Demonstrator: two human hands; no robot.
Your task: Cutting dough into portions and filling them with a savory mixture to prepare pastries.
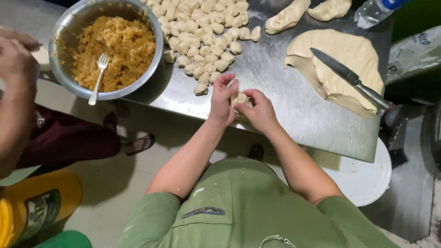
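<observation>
My left hand (222, 100) and my right hand (260, 110) meet at the near edge of a steel table (285, 105). Both pinch one small piece of pale dough (239, 99) between the fingers. Just beyond them lies a heap of several small cut dough pieces (204, 32). A large flattened slab of dough (337, 64) rests to the right with a knife (349, 77) lying across it.
A metal bowl (62, 36) of golden shredded filling with a white fork (98, 78) sits at the table's left corner. Another person's hand (16, 55) is at far left. Two dough logs (303, 11), a plastic bottle (374, 11), a white bucket lid (363, 179) and a yellow container (32, 202) surround.
</observation>
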